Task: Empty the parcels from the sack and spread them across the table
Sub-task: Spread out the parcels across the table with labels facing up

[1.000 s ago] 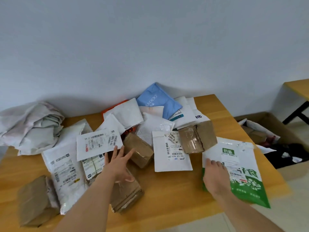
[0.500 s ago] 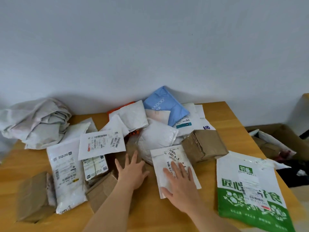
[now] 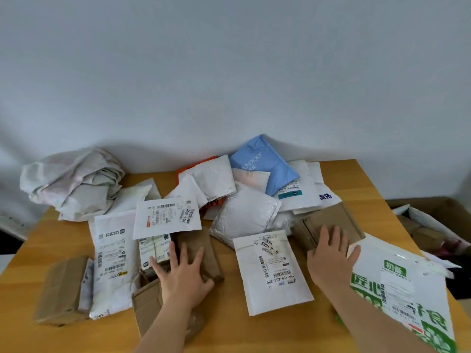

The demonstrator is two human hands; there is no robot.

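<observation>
Wooden tabletop (image 3: 254, 327), pushed against the wall. Far left corner: crumpled white sack (image 3: 74, 182). Near left: brown box (image 3: 61, 289), touching a long white mailer (image 3: 112, 263). A flat cardboard piece (image 3: 147, 309) lies at the near edge, a brown packet (image 3: 201, 253) just behind it. Centre: white envelope (image 3: 272, 273) flat on the wood. Right: brown carton (image 3: 328, 225), beside a green-and-white bag (image 3: 402, 296) that overhangs the right edge. Far centre: overlapping heap of white mailers with a blue pouch (image 3: 262, 164) leaning on the wall.

Plain pale wall (image 3: 229, 72) behind a wooden table (image 3: 362, 189), evenly lit.
</observation>
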